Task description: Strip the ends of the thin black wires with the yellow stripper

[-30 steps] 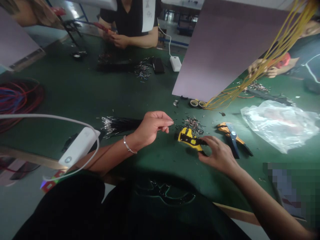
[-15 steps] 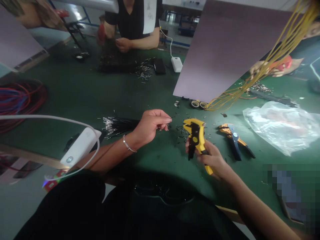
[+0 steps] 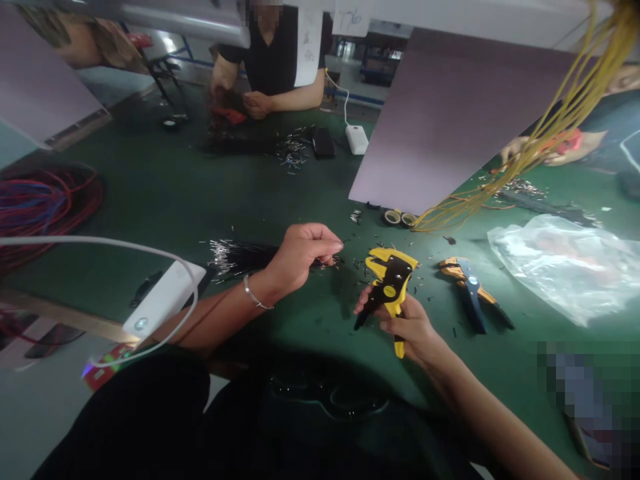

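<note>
Two hands work over green tabletop (image 3: pixel 150 213). Right hand (image 3: pixel 403 327) closes around handles of yellow-and-black wire stripper (image 3: pixel 391 283), held off tabletop, long axis near upright, head end pointing away from person. Tool sits right of left hand, nearer right hand. Left hand (image 3: pixel 300 257), bracelet (image 3: pixel 255 302) on wrist, fingers pinched closed; anything held too small to tell. Black wire bundle (image 3: pixel 240 259), bright stripped ends, lies just left of left hand. Metal clippings (image 3: pixel 360 265) scatter between hands. Orange-and-blue wire stripper (image 3: pixel 470 293) lies right of right hand.
</note>
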Demonstrator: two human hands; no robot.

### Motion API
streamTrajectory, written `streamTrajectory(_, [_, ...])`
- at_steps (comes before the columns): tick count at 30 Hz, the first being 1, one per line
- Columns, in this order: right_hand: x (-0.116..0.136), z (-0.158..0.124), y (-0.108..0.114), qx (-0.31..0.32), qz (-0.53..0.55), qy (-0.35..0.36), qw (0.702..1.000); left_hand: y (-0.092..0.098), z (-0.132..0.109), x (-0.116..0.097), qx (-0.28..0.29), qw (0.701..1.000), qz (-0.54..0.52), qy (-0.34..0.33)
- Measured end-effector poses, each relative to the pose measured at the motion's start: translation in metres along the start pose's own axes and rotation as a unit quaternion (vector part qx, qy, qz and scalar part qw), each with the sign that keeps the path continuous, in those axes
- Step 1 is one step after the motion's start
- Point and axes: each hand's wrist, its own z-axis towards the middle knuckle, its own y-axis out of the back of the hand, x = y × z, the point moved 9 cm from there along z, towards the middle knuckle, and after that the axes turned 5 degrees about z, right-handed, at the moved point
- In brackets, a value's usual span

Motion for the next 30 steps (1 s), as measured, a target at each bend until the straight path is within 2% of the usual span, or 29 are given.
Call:
streamTrajectory(3, [0.001, 0.002, 0.004, -0.005, -0.018, -0.01, 1.0, -0.004, -0.001, 0.0, 0.005, 1.0, 0.023, 0.006])
streamTrajectory(10, [0.005, 0.012, -0.009, 0.031, -0.052, -0.004, 0.998, -0.018, -0.003, 0.005, 0.062, 0.997, 0.033, 0.033])
streamTrajectory(15, [0.011, 0.017, -0.006, 0.035, -0.114, 0.036, 0.992, -0.021, -0.001, 0.007, 0.093, 0.994, 0.036, 0.044])
streamTrajectory(19, [0.006, 0.017, -0.003, 0.023, -0.154, 0.058, 0.986, -0.022, 0.001, 0.009, 0.107, 0.992, 0.049, 0.045])
streamTrajectory(23, [-0.003, 0.017, -0.002, 0.02, -0.152, 0.045, 0.987, -0.023, 0.003, 0.016, 0.128, 0.987, 0.074, 0.063])
streamTrajectory(30, [-0.009, 0.016, -0.007, 0.066, -0.096, -0.014, 0.993, -0.024, 0.005, 0.022, 0.162, 0.982, 0.047, 0.082])
